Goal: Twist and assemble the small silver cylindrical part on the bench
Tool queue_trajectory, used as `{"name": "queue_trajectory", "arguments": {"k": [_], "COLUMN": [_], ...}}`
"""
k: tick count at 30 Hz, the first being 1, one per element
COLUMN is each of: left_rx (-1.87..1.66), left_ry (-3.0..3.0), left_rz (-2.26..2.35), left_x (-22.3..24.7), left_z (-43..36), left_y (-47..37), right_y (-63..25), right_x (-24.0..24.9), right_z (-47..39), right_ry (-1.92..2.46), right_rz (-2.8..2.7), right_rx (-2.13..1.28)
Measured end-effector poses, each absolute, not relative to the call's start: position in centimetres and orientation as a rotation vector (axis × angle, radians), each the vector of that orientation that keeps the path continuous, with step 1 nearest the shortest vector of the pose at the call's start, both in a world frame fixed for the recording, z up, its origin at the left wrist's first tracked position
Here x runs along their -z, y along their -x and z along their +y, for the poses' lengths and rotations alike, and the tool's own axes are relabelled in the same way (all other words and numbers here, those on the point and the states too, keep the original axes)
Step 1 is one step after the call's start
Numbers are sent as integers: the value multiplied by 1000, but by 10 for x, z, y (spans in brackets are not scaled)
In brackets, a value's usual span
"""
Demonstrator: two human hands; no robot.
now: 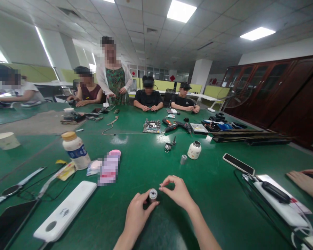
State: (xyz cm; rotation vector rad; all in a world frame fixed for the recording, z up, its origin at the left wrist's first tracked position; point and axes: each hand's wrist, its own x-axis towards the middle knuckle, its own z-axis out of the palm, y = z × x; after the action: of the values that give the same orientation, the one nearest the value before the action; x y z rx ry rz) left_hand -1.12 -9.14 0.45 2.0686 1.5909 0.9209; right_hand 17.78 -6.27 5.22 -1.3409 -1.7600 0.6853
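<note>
My left hand [137,212] grips a small silver metal cylinder [153,195], apparently a small motor, between thumb and fingers. It stands upright, and its round top end with small dark holes faces up. Just to its right, my right hand [179,191] is raised, with thumb and fingertips pinched together. Whatever lies between those fingertips is too small to make out. Farther off on the green tabletop [135,156] stand a second silver cylinder [183,159] and a squat white bottle [194,150]. Beyond them lie dark metal parts [169,146].
A white power strip [67,208], a pink-lilac packet [110,168] and a white bottle [75,151] are at left. Power drills [178,126] and a circuit board [151,126] lie ahead. At right are a phone [238,164], cables and another person's hand [305,182]. Several people surround the table.
</note>
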Motion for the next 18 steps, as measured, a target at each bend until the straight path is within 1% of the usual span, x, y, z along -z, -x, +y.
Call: {"name": "queue_trajectory", "arguments": {"k": [3,7,11,14,18], "left_rx": [-924,-918,-909,-900,-888], "left_ry": [-2072,-2082,-2076,-2068,-2056], "left_rz": [1600,1613,1605,1600,1597], "left_x": [-5,-6,-5,-4,-5], "left_z": [-92,-92,-91,-91,-92], "left_y": [11,11,10,10,11], "right_y": [-185,-188,-189,-187,-177], "right_x": [-41,-21,-6,-7,-29], "right_z": [-59,-55,-52,-52,-57], "right_ry": [1424,1456,1384,1303,1192], "right_rz": [-1803,-1797,-1726,-1645,-1501], "right_rx": [-665,-818,-912,-995,-1057]}}
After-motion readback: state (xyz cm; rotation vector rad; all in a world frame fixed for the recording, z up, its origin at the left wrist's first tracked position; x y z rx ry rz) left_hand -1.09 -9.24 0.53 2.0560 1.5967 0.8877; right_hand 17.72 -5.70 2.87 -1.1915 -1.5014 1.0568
